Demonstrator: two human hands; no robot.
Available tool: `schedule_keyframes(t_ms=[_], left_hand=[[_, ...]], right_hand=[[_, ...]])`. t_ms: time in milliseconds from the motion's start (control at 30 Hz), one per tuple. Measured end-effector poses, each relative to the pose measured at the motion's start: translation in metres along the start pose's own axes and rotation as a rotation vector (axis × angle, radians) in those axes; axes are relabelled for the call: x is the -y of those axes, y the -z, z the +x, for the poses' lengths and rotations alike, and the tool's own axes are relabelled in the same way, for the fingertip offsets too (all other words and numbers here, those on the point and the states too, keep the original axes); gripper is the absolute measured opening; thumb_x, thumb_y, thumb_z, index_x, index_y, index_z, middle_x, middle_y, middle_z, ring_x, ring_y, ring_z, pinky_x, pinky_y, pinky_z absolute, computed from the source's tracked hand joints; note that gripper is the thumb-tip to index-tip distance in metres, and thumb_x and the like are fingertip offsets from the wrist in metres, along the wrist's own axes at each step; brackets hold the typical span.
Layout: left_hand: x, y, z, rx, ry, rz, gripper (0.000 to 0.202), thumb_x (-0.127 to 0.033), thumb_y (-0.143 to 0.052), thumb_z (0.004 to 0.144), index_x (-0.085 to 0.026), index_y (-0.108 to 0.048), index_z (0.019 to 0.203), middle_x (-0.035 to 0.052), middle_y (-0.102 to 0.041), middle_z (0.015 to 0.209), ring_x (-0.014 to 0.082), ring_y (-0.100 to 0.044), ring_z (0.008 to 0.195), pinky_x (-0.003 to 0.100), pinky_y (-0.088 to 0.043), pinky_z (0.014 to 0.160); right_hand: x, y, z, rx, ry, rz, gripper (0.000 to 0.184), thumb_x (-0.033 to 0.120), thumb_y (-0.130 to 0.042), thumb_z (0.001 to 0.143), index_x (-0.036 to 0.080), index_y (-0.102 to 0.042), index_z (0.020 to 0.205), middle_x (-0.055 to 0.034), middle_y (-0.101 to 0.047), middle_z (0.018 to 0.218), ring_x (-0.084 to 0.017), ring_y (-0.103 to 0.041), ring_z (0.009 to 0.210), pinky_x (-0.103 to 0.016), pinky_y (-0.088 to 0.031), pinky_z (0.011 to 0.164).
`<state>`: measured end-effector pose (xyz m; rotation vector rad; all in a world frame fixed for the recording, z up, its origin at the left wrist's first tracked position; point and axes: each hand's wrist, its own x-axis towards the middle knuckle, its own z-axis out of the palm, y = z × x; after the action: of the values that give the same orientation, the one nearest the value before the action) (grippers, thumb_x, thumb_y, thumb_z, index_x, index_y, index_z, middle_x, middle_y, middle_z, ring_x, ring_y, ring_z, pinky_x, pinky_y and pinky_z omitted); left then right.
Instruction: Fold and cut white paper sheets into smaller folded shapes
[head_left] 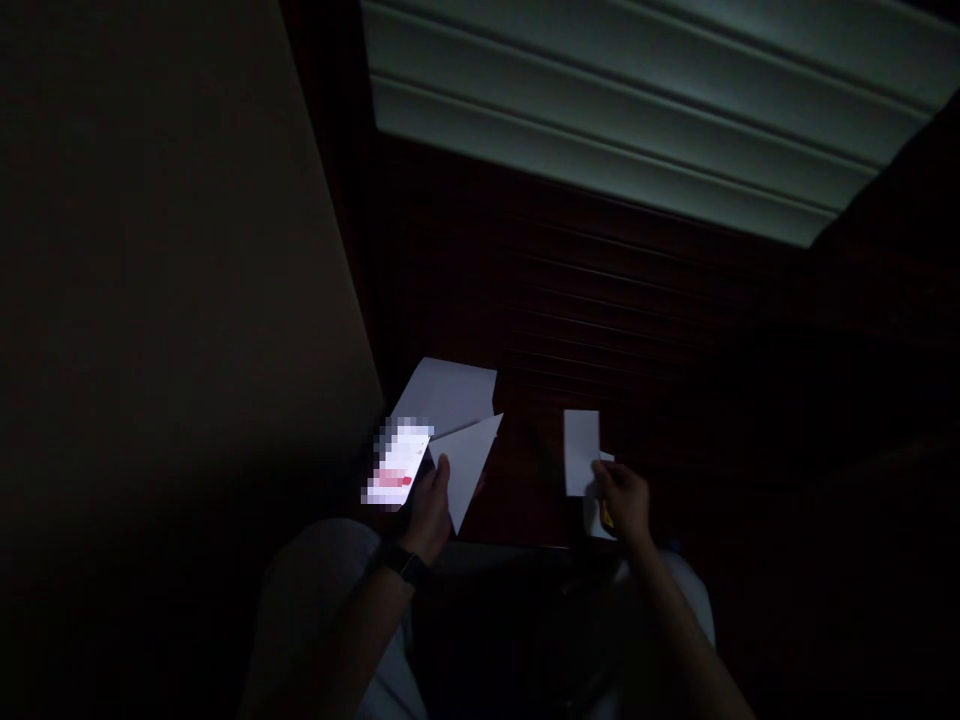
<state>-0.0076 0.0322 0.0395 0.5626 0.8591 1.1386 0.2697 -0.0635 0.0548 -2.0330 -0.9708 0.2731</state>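
In dim light my left hand (pixel 431 510), with a dark watch on its wrist, is closed on a white sheet of paper (pixel 469 470), the thumb lying on top. Beside that hand glows a lit phone (pixel 401 470), its screen partly blurred out. Behind the held sheet a larger white paper (pixel 450 390) lies on the dark surface. My right hand (pixel 626 500) pinches a small white card (pixel 582 452) at its lower right edge. Below the card, partly hidden by the fingers, is another white piece (pixel 596 518) with a yellow patch near it.
A dark reddish-brown wooden surface (pixel 517 510) lies in front of me, with slatted wood (pixel 615 290) behind it. Pale horizontal slats (pixel 600 110) fill the top. A plain wall or panel (pixel 172 220) rises at left. My knees (pixel 315 590) are below the near edge.
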Motion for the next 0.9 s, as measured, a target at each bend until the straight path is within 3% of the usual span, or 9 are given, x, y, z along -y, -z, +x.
schedule_keyframes(t_ms=[33,100,200,500,900], left_hand=[[0.003,0.001,0.001,0.021,0.030,-0.010,0.041,-0.042,-0.055,0.081,-0.016,-0.053,0.112,0.0119,-0.068,0.098,0.0212,-0.066,0.088,0.038,-0.053,0.080],[0.011,0.002,0.003,0.058,0.050,-0.015,0.042,-0.043,-0.053,0.082,-0.016,-0.052,0.114,0.0122,-0.068,0.098,0.0213,-0.066,0.086,0.039,-0.054,0.078],[0.019,0.004,0.006,0.084,0.059,0.001,0.043,-0.042,-0.054,0.082,-0.015,-0.052,0.116,0.0133,-0.068,0.098,0.0214,-0.067,0.085,0.037,-0.055,0.077],[0.029,0.014,0.014,0.079,0.083,0.026,0.046,-0.041,-0.054,0.082,-0.013,-0.051,0.118,0.0143,-0.067,0.099,0.0218,-0.066,0.086,0.037,-0.053,0.080],[0.034,0.019,0.018,0.080,0.075,0.072,0.050,-0.043,-0.055,0.081,-0.011,-0.052,0.119,0.0152,-0.067,0.100,0.0232,-0.065,0.089,0.037,-0.052,0.081]], right_hand=[[-0.010,0.016,0.017,-0.042,-0.014,-0.153,0.050,0.052,-0.043,0.080,0.012,-0.067,0.097,-0.0115,-0.070,0.085,-0.021,-0.064,0.072,-0.026,-0.045,0.059],[-0.030,0.042,0.042,-0.080,-0.050,-0.249,0.046,0.047,-0.045,0.080,0.012,-0.067,0.099,-0.0153,-0.068,0.093,-0.025,-0.063,0.082,-0.027,-0.044,0.063],[-0.052,0.058,0.058,-0.076,-0.110,-0.360,0.040,0.042,-0.048,0.079,0.012,-0.069,0.095,-0.0180,-0.068,0.091,-0.028,-0.063,0.084,-0.030,-0.043,0.064],[-0.083,0.044,0.059,0.065,-0.186,-0.500,0.031,0.032,-0.051,0.079,0.019,-0.067,0.102,-0.0162,-0.068,0.093,-0.026,-0.065,0.084,-0.026,-0.042,0.060],[-0.093,0.038,0.061,0.199,-0.146,-0.449,0.029,0.027,-0.052,0.079,0.017,-0.067,0.102,-0.0128,-0.068,0.098,-0.021,-0.065,0.087,-0.020,-0.043,0.063]])
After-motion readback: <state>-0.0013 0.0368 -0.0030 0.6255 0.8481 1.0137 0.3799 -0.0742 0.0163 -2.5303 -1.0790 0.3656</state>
